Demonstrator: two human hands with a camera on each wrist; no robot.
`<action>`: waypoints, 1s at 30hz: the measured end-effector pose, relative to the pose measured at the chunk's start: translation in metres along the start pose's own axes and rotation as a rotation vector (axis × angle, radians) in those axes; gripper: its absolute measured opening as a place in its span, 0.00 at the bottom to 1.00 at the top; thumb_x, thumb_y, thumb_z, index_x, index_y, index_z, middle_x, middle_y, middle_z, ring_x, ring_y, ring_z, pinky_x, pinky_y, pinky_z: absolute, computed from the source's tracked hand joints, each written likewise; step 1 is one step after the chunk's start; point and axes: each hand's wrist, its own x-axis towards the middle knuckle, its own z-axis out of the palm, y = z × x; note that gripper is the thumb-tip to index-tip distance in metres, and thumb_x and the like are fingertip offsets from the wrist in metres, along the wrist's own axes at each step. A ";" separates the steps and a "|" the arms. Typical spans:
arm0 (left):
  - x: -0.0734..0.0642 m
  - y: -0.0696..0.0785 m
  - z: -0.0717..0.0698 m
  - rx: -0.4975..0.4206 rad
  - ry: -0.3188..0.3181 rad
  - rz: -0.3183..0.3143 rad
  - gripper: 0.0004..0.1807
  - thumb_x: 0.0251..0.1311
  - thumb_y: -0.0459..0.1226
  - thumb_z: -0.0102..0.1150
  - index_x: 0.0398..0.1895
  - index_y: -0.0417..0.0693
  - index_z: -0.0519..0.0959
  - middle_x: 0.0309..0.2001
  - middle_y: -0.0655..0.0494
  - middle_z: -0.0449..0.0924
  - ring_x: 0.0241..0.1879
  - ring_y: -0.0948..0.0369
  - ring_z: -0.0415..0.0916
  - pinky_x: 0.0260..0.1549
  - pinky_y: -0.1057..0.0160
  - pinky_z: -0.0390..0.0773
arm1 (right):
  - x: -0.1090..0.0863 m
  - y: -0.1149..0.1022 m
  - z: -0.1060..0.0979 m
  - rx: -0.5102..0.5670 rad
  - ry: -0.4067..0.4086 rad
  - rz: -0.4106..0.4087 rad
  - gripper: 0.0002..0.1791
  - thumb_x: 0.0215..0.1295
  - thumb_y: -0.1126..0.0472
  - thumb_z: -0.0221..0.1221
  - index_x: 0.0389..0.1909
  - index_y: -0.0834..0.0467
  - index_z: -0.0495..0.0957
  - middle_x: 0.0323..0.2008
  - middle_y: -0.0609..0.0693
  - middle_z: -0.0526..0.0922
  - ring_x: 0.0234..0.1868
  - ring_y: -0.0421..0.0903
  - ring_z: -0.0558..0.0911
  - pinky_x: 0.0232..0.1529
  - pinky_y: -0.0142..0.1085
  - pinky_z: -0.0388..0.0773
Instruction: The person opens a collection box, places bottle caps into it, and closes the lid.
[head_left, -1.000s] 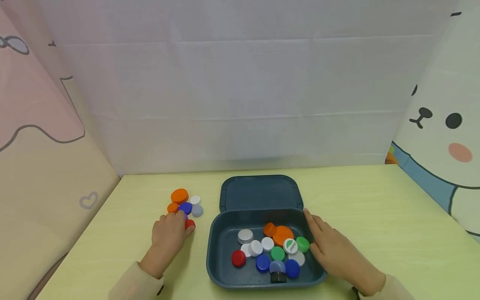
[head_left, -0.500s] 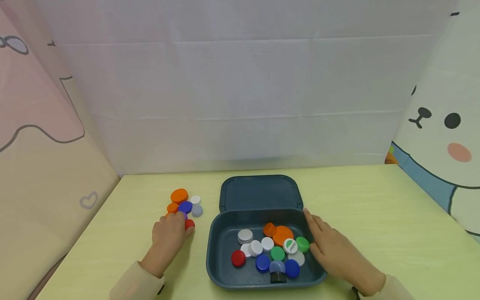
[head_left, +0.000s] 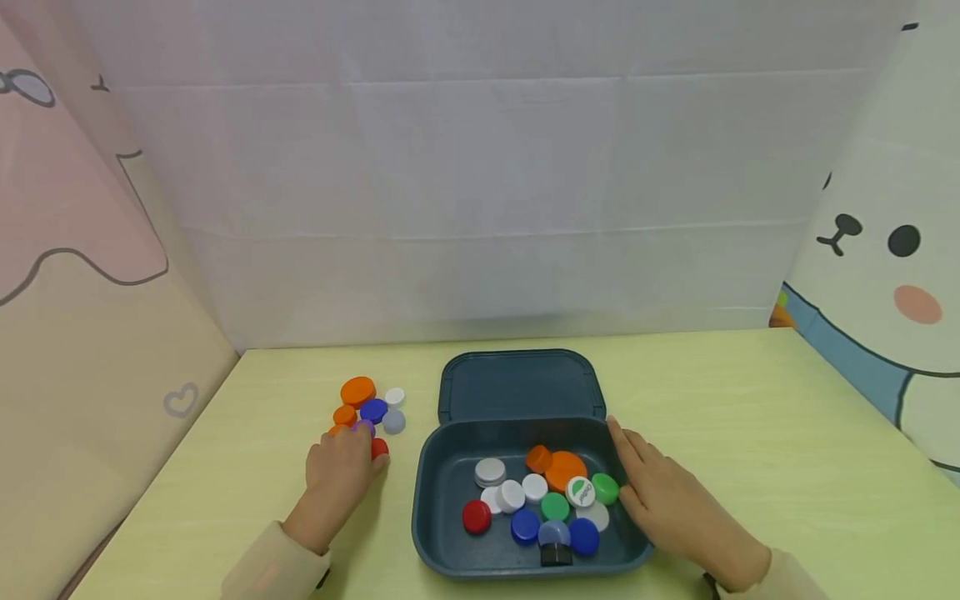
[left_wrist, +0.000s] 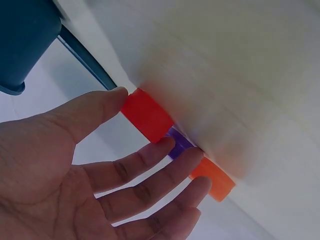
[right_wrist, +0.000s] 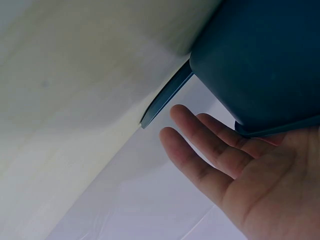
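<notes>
My left hand is at the cluster of bottle caps on the left of the table, its thumb and index finger pinching a red cap. Touching or close by its other fingers are a purple cap and an orange cap. Just beyond lie a large orange cap, a blue cap and a white cap. My right hand rests with extended fingers along the right rim of a dark blue box. Inside the box are several caps, among them a red cap.
Behind the box lies its dark blue lid, flat on the pale yellow table. A white cloth hangs at the table's back edge. Printed cloths stand at both sides.
The blue and white caps in the left cluster have shifted slightly away and to the right. My left hand has barely moved; the right hand and box stay put.
</notes>
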 end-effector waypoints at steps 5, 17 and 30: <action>-0.001 0.001 -0.002 0.011 0.013 0.000 0.23 0.46 0.47 0.67 0.34 0.36 0.74 0.21 0.46 0.71 0.20 0.53 0.66 0.19 0.60 0.72 | 0.001 0.000 0.000 0.001 -0.014 0.006 0.36 0.62 0.59 0.50 0.69 0.63 0.49 0.62 0.62 0.65 0.58 0.56 0.71 0.53 0.52 0.71; -0.014 0.017 -0.025 0.038 0.148 0.079 0.24 0.48 0.49 0.65 0.31 0.35 0.73 0.22 0.45 0.73 0.21 0.53 0.66 0.19 0.59 0.70 | 0.001 0.003 0.001 -0.003 0.022 -0.023 0.35 0.61 0.61 0.50 0.68 0.63 0.50 0.61 0.61 0.66 0.56 0.56 0.73 0.52 0.51 0.72; -0.033 0.047 -0.047 0.048 0.228 0.164 0.24 0.48 0.52 0.64 0.32 0.40 0.73 0.26 0.48 0.74 0.27 0.52 0.69 0.26 0.59 0.70 | 0.001 0.001 0.001 0.002 0.005 -0.011 0.36 0.61 0.60 0.51 0.68 0.63 0.50 0.62 0.62 0.66 0.56 0.57 0.73 0.53 0.51 0.72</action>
